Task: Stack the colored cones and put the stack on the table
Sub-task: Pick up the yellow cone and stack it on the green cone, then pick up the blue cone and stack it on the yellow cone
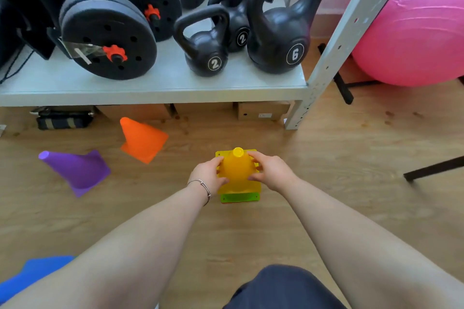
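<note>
Below the weight shelf [150, 88], both hands clasp the yellow cone [237, 168] onto a green one [239, 197].
Left hand [209, 174] and right hand [272, 173] press its sides; orange cone [141, 139], purple cone [76, 170] and blue cone [32, 275] lie unstacked.

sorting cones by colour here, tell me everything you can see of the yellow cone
The yellow cone looks like smooth, glossy plastic, with a rounded body, a small flat tip and a square base flange. It stands upright on the wood floor, seen from above, nested over a green cone whose base edge shows at the near side. The left hand and right hand grip its body from opposite sides.
</note>
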Tool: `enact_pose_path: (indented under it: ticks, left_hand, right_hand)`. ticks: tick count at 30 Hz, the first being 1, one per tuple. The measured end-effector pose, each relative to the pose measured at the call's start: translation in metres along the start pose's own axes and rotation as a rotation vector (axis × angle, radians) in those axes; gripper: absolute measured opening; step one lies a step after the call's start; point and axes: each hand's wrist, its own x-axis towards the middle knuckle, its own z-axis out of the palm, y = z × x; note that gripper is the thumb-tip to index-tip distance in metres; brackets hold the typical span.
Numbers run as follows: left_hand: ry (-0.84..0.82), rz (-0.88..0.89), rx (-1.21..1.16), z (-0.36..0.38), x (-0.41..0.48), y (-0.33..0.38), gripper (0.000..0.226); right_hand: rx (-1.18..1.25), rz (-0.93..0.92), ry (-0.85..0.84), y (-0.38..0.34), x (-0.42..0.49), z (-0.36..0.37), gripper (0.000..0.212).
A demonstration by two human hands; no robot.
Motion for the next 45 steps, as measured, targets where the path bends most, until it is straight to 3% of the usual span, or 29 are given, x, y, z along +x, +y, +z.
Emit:
enact_pose_path:
  ticks: [17,29,38,42,45]
  left_hand:
    - [-0.063,-0.075,-0.085,0.063,0.029,-0.032,0.071]
    - [-0.092,-0.065,0.084,0.064,0.032,-0.027,0.065]
    - [0.131,0.096,0.476,0.016,0.010,-0.007,0.073]
    - [0.263,0.073,0.594,-0.014,-0.001,0.001,0.079]
    - [0.322,0.014,0.599,-0.043,-0.006,0.005,0.080]
  right_hand:
    - [0.020,0.049,-0.024,0.038,0.028,0.061,0.080]
    - [-0.078,0.070,-0.056,0.037,0.030,0.063,0.080]
    - [-0.323,0.047,0.135,0.004,0.010,0.018,0.077]
    - [-0.464,-0.051,0.323,-0.021,0.003,-0.002,0.078]
    - [-0.517,-0.102,0.364,-0.045,0.004,-0.014,0.077]
